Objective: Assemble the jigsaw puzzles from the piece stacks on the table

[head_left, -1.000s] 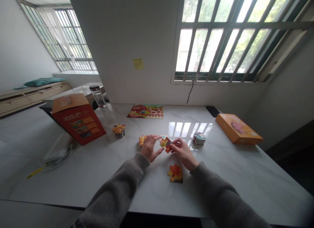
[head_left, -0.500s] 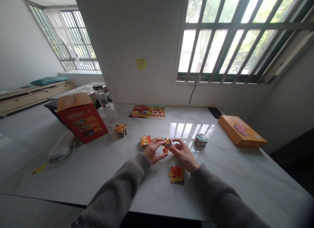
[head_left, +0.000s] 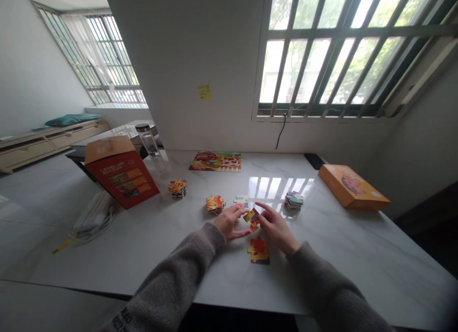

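Observation:
My left hand (head_left: 231, 222) and my right hand (head_left: 277, 229) meet over the middle of the white marble table (head_left: 143, 246). Both pinch a small red and yellow puzzle piece (head_left: 252, 217) between their fingertips, just above the tabletop. Right below it lies a joined orange and yellow puzzle section (head_left: 259, 250). A small pile of pieces (head_left: 215, 204) sits just left of my left hand, and a single pale piece (head_left: 241, 200) lies beyond my fingers.
A red puzzle box (head_left: 119, 175) stands at the left with a clear bottle (head_left: 148, 140) behind it. Two more piece stacks (head_left: 178, 188) (head_left: 294, 201), a finished puzzle (head_left: 216, 161), an orange box (head_left: 351, 187), a dark phone (head_left: 314, 161) and white cables (head_left: 93, 217) lie around.
Both hands have come down and toward me with the small piece, nearer the joined section. The view has shifted slightly.

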A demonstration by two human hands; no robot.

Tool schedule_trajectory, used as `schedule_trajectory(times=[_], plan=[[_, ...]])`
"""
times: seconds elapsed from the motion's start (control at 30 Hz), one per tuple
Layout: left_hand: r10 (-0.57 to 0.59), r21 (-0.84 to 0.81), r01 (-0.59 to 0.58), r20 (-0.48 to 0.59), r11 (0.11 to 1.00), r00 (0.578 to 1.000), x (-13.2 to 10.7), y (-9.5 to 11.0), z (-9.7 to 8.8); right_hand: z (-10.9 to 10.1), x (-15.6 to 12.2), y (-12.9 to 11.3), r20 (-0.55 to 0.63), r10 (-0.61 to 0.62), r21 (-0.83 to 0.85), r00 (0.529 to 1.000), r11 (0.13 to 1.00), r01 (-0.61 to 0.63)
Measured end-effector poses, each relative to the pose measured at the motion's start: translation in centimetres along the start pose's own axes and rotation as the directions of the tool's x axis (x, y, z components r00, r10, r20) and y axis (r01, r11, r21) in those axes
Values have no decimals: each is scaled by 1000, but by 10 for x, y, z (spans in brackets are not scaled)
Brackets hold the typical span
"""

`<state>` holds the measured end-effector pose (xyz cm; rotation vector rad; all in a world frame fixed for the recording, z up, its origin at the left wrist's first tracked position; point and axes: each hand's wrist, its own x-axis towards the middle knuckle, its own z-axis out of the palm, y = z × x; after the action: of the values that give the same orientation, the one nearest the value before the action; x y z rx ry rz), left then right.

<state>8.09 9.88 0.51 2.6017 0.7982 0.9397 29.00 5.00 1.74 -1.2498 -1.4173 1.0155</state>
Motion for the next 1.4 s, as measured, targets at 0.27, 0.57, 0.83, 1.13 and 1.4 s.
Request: schedule_trajectory(times=[0.27,0.57,0.83,1.13,1.4], plan=[[67,116,-71,41,991,997,-1,5,1,-3,0,3,85,-9,-92,996,996,17],[58,31,-61,95,998,994,-4,14,3,-25,-6,13,152,33,-153,988,988,-10],[5,8,-7,222,1000,975,-15,28,12,-25,-15,17,118,-25,-349,993,935,65],[7,12,-11,318,1000,948,-15,28,13,-24,-17,11,110,-37,-700,993,707,104],[44,48,-63,317,997,948,-17,31,10,-27,-23,12,157,-69,-748,985,644,164]])
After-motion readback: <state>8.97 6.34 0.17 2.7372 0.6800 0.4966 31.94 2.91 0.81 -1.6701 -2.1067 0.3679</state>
